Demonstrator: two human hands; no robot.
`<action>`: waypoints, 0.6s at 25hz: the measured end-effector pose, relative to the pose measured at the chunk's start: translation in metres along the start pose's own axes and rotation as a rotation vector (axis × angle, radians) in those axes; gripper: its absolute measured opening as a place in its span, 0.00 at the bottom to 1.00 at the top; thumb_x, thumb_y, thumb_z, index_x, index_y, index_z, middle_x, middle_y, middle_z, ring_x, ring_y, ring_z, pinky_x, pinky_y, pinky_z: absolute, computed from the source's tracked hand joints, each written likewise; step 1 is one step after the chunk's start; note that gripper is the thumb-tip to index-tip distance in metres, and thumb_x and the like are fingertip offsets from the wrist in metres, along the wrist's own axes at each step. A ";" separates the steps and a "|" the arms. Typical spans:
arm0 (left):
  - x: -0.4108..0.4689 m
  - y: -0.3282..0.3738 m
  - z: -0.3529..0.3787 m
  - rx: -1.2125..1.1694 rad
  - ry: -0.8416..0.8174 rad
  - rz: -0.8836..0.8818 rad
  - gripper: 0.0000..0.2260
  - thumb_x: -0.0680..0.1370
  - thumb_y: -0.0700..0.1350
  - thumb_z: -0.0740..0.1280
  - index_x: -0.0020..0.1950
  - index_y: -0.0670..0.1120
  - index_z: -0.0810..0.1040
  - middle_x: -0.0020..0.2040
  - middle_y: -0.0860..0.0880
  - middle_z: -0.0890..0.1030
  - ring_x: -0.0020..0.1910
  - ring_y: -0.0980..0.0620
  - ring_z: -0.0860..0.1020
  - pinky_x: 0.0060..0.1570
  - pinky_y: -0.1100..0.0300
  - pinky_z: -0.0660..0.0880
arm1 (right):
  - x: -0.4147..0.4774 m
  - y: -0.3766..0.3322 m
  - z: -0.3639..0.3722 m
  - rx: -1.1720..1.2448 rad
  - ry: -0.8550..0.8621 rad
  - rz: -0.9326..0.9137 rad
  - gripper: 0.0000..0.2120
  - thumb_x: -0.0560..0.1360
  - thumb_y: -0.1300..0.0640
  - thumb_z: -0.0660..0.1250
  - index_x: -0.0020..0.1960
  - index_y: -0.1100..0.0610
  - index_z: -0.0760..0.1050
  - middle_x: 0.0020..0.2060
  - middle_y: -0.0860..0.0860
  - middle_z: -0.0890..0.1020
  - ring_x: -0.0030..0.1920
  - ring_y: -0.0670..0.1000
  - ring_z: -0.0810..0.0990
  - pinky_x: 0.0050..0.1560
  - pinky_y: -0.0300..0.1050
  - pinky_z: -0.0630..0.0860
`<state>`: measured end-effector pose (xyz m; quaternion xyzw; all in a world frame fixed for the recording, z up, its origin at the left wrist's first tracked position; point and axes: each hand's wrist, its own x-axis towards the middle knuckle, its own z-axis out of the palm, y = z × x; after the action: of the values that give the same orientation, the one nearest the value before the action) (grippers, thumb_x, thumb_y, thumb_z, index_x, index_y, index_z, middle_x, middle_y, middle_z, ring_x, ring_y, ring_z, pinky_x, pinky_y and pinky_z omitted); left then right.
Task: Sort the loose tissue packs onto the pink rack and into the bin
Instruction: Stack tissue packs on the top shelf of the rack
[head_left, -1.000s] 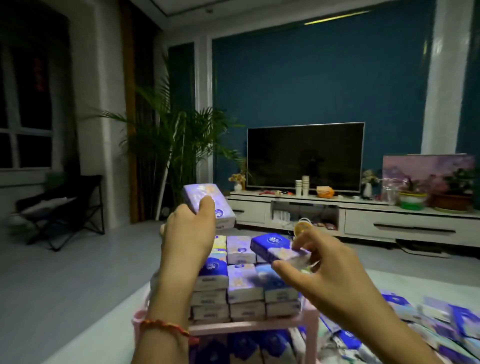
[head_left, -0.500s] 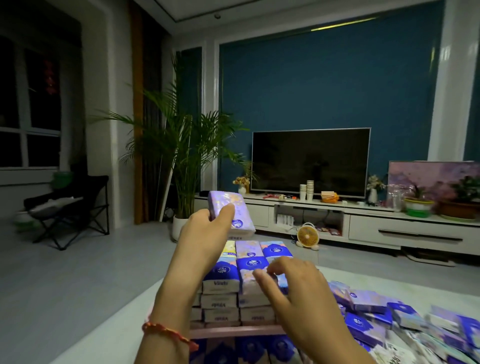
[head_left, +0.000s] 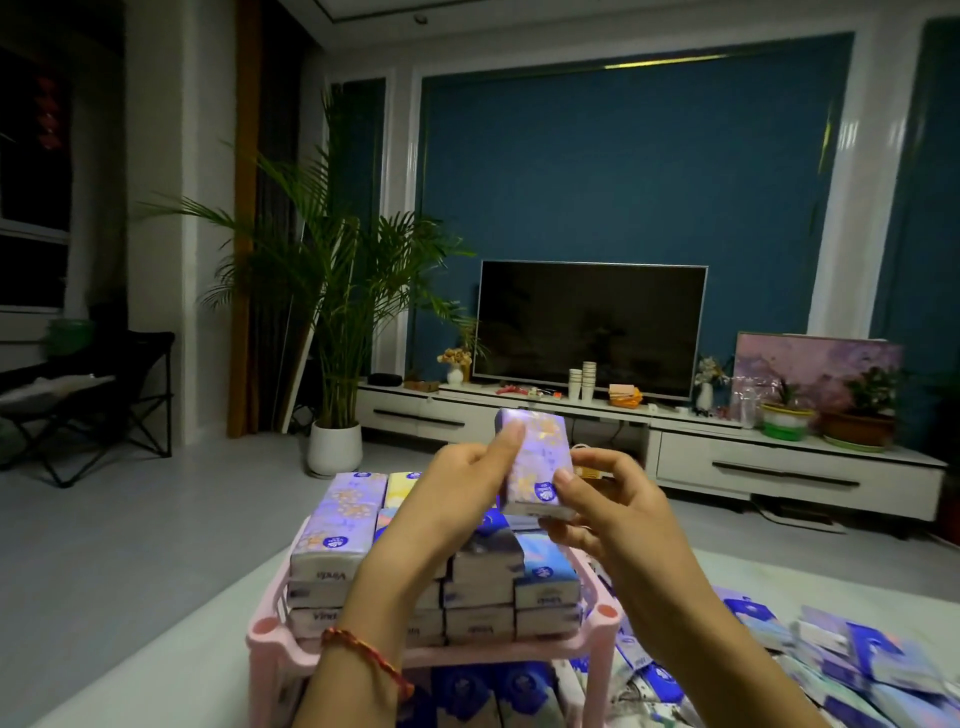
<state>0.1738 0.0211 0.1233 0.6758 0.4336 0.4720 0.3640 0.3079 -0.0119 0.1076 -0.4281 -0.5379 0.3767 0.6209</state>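
My left hand (head_left: 457, 499): thumb lies on the upper face of a lilac tissue pack (head_left: 537, 452), above the pink rack (head_left: 270, 631).
My right hand (head_left: 621, 512): fingers pinch the same pack's lower right corner.
Rack top: stacked packs (head_left: 337, 525), edge to edge.
Right of the rack: loose packs (head_left: 857, 660) scattered on the pale mat (head_left: 779, 577).

Both forearms reach forward, left hand (head_left: 452, 499) and right hand (head_left: 618, 509) meeting, curled fingers pinching one tissue pack (head_left: 537, 457).
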 end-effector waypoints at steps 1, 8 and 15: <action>0.000 -0.001 -0.004 0.049 0.019 0.018 0.27 0.73 0.65 0.56 0.42 0.43 0.80 0.38 0.51 0.80 0.38 0.54 0.75 0.38 0.61 0.69 | 0.001 -0.001 -0.004 -0.043 0.027 -0.010 0.04 0.75 0.60 0.65 0.50 0.54 0.73 0.42 0.54 0.82 0.36 0.49 0.82 0.33 0.36 0.79; -0.010 -0.013 -0.026 0.667 -0.174 -0.119 0.21 0.69 0.57 0.72 0.60 0.59 0.74 0.62 0.51 0.69 0.63 0.53 0.67 0.52 0.64 0.65 | 0.009 0.013 -0.025 -0.472 0.042 0.168 0.06 0.74 0.59 0.67 0.47 0.61 0.73 0.38 0.59 0.82 0.25 0.50 0.75 0.31 0.45 0.75; -0.011 -0.013 -0.025 0.761 -0.114 -0.115 0.17 0.73 0.50 0.69 0.61 0.61 0.74 0.64 0.47 0.62 0.65 0.48 0.65 0.53 0.64 0.63 | 0.006 0.021 -0.021 -0.767 -0.108 0.123 0.16 0.73 0.43 0.66 0.54 0.52 0.72 0.48 0.49 0.79 0.47 0.48 0.78 0.46 0.44 0.75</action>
<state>0.1444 0.0177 0.1151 0.7623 0.5939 0.2177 0.1369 0.3297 -0.0018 0.0888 -0.6402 -0.6446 0.2070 0.3630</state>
